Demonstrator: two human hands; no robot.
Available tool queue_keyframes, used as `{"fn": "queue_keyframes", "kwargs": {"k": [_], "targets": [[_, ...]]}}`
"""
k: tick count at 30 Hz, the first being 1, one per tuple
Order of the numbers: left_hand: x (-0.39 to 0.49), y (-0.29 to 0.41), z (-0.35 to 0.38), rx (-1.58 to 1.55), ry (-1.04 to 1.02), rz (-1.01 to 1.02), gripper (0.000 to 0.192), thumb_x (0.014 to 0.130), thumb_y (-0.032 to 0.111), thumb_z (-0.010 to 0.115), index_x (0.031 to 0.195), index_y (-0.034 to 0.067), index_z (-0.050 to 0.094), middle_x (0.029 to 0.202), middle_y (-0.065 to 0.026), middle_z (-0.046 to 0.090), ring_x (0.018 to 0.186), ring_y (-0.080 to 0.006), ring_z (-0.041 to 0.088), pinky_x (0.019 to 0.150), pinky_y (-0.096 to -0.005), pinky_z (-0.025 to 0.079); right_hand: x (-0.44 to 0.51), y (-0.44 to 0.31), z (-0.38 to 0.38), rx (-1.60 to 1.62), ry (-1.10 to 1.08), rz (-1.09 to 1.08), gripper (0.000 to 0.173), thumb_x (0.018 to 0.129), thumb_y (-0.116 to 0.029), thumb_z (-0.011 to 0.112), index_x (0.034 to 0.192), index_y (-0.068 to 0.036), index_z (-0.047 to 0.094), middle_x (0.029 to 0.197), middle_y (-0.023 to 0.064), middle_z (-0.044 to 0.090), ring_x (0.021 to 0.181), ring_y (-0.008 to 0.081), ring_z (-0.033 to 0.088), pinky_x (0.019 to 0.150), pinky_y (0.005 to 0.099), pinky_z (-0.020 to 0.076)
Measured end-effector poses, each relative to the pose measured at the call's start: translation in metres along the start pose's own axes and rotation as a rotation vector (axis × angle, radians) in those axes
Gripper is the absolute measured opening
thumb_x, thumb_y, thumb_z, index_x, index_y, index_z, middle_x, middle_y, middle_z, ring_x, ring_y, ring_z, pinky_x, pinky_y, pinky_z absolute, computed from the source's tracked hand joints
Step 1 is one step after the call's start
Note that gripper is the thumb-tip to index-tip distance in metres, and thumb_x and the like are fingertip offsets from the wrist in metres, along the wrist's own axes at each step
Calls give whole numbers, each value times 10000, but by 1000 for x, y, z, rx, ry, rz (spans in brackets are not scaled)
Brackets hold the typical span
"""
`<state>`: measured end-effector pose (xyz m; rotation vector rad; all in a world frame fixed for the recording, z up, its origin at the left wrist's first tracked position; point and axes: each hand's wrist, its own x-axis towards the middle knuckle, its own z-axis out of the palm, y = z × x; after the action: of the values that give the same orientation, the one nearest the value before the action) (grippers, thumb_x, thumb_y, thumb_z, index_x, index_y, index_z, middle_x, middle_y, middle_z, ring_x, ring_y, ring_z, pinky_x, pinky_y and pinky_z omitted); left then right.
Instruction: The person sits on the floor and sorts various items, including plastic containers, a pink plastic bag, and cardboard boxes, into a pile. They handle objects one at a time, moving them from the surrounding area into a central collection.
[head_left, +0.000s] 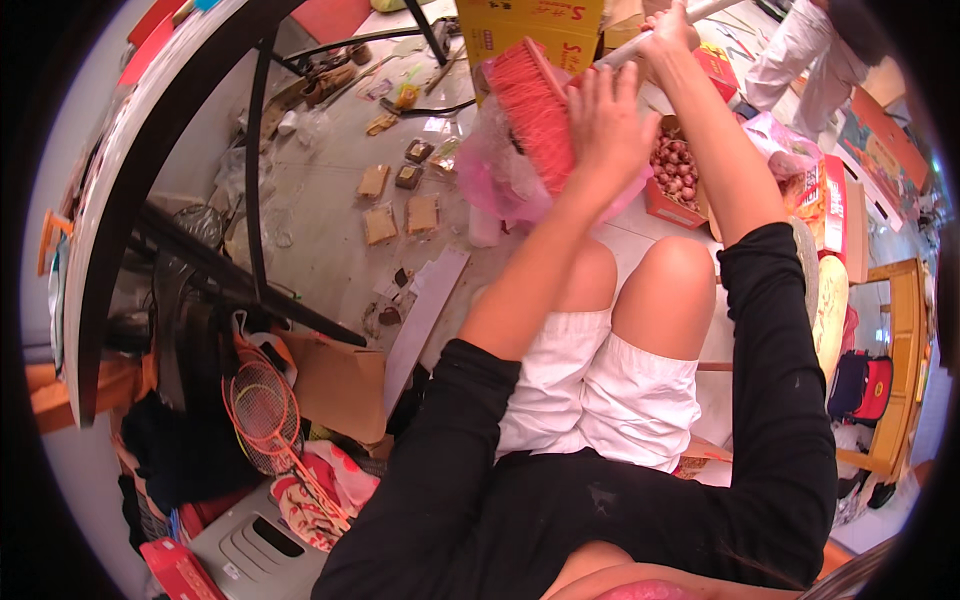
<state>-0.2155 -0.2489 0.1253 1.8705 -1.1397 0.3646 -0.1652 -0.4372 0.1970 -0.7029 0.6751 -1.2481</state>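
A broom head with red bristles (529, 112) is tilted up in front of me, over a pink plastic bag (480, 169). My right hand (670, 37) is closed around the broom's pale handle (709, 9) at the upper right. My left hand (609, 112) lies with its fingers spread at the right side of the bristles. Its palm side is hidden, so whether it presses on the broom does not show. Just right of that hand, a red box (675, 214) holds small red onions.
Packaged bread slices (422, 214) lie on the tiled floor beside a long pale board (427, 322). A black metal table leg (255, 165) stands at left. Badminton rackets (264, 409) rest at lower left. Another person's trousered legs (795, 56) are at upper right. A yellow carton (529, 26) stands ahead.
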Motion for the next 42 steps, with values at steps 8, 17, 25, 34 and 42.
{"fn": "queue_keyframes", "kwargs": {"k": [8,17,25,34,42], "targets": [[-3,-94,-68,327,-223,-139,955,755,356,709,1483,113,139,1438,-196,347,1355,-348,298,1093,-523,215,-91,43,35,16,-251,-159,331,939,-328,560,685,-141,459,594,-38,445,521,67,415,489,231,355],[29,-47,-79,-130,-39,-125,295,865,275,611,1004,34,515,1024,-202,593,943,-375,581,802,-467,464,-146,-37,10,208,-646,-221,232,936,-206,573,797,-67,449,669,26,471,609,122,482,652,300,484],[31,-66,-90,-6,121,147,246,854,195,624,1001,29,517,1045,-157,567,998,-376,546,856,-454,447,-178,-171,-69,-1749,-778,-455,523,963,-464,432,1172,-13,596,1102,138,622,1091,191,557,975,344,404],[-35,-182,-153,352,-20,344,262,757,86,665,989,48,551,1047,-119,573,1055,-335,515,929,-434,408,-179,-195,-161,-1915,-946,-679,462,883,-264,571,1267,-15,506,1273,181,521,1195,309,493,1013,364,366],[-69,-246,-178,374,-124,169,352,739,62,693,1054,26,541,1114,-152,558,1106,-354,503,948,-419,408,-132,-142,-254,-1885,-1160,-395,521,850,-222,626,1307,-58,437,1187,186,525,1105,337,519,957,376,406]]}}
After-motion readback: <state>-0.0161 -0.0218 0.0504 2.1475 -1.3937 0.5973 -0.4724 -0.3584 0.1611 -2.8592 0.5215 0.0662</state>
